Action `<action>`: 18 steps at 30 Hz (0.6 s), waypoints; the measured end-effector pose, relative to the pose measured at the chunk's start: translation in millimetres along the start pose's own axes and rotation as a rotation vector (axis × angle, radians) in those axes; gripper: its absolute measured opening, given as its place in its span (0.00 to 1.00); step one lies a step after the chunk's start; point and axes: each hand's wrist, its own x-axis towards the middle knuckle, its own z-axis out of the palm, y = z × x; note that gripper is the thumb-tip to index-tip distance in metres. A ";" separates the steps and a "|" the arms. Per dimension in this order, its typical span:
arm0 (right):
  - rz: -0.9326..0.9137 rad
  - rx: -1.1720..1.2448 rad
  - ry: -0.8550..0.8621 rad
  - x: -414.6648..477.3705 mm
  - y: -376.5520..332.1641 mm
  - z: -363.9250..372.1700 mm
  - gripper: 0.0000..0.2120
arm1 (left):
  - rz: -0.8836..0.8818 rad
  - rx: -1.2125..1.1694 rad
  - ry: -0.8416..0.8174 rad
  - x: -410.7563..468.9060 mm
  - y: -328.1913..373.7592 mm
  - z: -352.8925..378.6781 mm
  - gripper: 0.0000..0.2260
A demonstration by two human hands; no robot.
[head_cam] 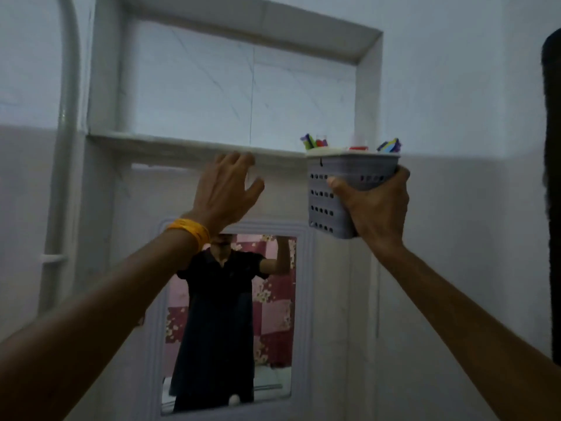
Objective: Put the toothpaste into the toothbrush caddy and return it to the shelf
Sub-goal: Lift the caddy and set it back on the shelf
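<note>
The right hand [376,205] grips the gray caddy [343,189], filled, just beside the shelf [170,142] edge. Left hand [226,189] fingers spread, empty, touching it. Returning step: lift higher, slide it onto the ledge.

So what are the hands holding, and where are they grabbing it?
The right hand holds the grey perforated plastic toothbrush caddy, its grip around the lower part. The left hand holds nothing; its fingers rest open at the white shelf ledge.
</note>
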 end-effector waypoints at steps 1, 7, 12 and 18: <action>-0.004 0.009 0.016 14.3 -11.7 3.1 0.50 | 0.000 -0.001 0.008 15.2 -1.3 -3.7 0.20; -0.034 0.007 0.095 88.9 -61.6 21.5 0.47 | -0.039 0.117 -0.027 76.9 -17.3 -7.5 0.22; 0.005 -0.050 0.102 132.9 -77.2 51.9 0.48 | -0.104 0.246 -0.381 95.4 -50.5 5.0 0.29; 0.130 -0.115 0.046 154.4 -53.6 96.3 0.52 | -0.102 0.257 -0.399 100.8 -58.7 14.3 0.30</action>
